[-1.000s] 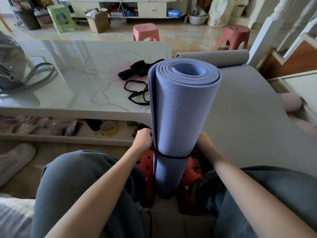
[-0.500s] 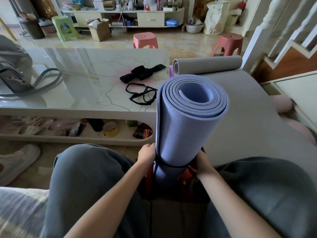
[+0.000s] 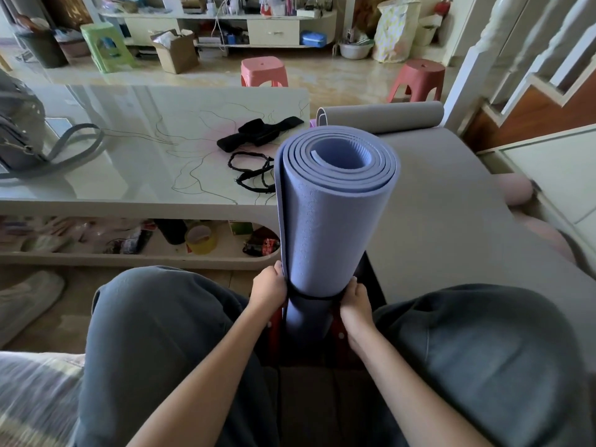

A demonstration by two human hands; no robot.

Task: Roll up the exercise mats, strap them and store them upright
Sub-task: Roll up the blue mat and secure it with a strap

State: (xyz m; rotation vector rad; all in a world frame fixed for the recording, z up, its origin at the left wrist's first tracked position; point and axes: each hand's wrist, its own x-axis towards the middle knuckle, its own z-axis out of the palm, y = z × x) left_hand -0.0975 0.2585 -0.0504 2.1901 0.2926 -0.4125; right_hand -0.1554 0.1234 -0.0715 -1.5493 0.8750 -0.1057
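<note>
A rolled purple mat (image 3: 325, 217) stands upright between my knees, its open spiral end facing up. A thin black strap (image 3: 311, 297) circles its lower part. My left hand (image 3: 268, 285) grips the mat's left side at the strap, and my right hand (image 3: 354, 296) grips the right side at the same height. A grey mat (image 3: 451, 214) lies flat to the right, its far end partly rolled (image 3: 380, 117). Another black strap loop (image 3: 251, 172) and a wider black band (image 3: 258, 133) lie on the low table (image 3: 129, 162).
A grey bag (image 3: 19, 130) sits at the table's left. Tape and clutter fill the shelf under the table. Two red stools (image 3: 264, 71) stand beyond, a green stool (image 3: 104, 46) further left. A stair railing (image 3: 516, 59) rises at right. A red stool is under the mat's base.
The view has tilted so the mat's top end faces me more. Both hands stay at the strap on the lower mat, and the mat remains upright.
</note>
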